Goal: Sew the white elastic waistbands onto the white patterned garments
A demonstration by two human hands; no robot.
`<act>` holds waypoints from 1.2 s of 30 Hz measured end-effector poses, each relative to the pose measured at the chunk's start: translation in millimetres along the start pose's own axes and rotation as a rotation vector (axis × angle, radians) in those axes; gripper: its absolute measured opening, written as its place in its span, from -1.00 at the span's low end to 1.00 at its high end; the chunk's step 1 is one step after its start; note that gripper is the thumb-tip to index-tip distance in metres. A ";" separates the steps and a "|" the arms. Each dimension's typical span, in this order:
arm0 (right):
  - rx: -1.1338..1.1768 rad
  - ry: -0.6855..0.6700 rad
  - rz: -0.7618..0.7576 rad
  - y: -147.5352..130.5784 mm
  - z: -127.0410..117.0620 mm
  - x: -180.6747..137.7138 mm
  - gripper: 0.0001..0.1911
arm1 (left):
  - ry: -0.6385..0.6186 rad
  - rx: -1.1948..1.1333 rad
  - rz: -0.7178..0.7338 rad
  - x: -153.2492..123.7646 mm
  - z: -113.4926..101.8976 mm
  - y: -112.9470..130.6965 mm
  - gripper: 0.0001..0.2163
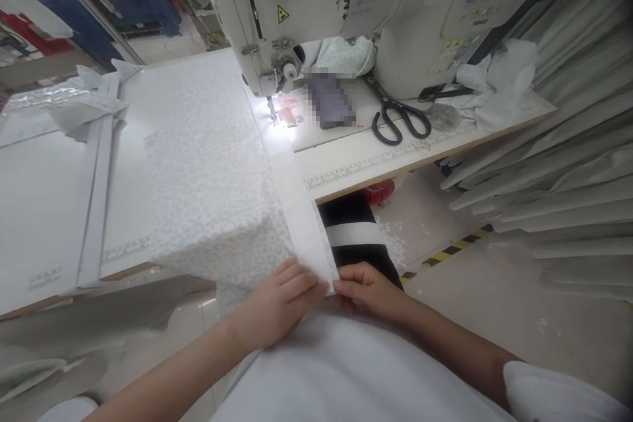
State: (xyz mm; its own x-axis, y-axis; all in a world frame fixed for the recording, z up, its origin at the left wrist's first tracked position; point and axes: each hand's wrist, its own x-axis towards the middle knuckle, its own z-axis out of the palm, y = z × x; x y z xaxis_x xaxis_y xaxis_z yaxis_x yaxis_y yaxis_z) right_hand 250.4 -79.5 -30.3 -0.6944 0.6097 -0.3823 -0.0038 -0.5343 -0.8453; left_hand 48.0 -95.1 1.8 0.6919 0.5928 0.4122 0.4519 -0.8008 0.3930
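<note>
A pale printed fabric piece (212, 158) lies over the table and hangs off its front edge. Along its right side runs a plain white strip (297, 211), which leads back to the lit needle area of the sewing machine (270, 89). Near my body, my left hand (291, 297) is closed on the strip's near end, fingers curled over it. Just to its right, my right hand (363, 287) pinches the corner of the same strip between thumb and fingers. Both hands are in front of the table edge, almost touching each other.
Black scissors (400, 115) rest on the machine bed beside a blurred dark object (331, 102). A ruler tape (346, 171) runs along the table edge. White cloth scraps (504, 79) lie at the right, near a hanging grey curtain (583, 165). Folded strips (99, 178) lie left.
</note>
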 end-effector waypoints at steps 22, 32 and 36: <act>-1.041 0.238 -0.815 -19.8 -9.1 -8.5 -0.74 | 0.023 0.126 -0.042 -6.1 3.3 7.5 -0.78; -1.258 0.114 -1.003 -36.9 -2.1 5.2 -0.80 | 0.201 0.258 -0.605 12.9 -63.7 -73.2 -0.72; -1.191 0.094 -0.947 -43.7 3.0 5.4 -0.79 | 0.057 0.533 -0.762 -9.1 -91.5 -141.4 -0.58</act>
State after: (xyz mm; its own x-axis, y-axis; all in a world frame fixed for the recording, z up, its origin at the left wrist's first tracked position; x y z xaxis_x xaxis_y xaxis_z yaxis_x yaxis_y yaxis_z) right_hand 244.6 -54.6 5.7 -0.7226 0.5040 0.4731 0.1885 0.8021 -0.5667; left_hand -73.7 20.5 17.7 0.0802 0.9665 0.2438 0.9814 -0.1193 0.1504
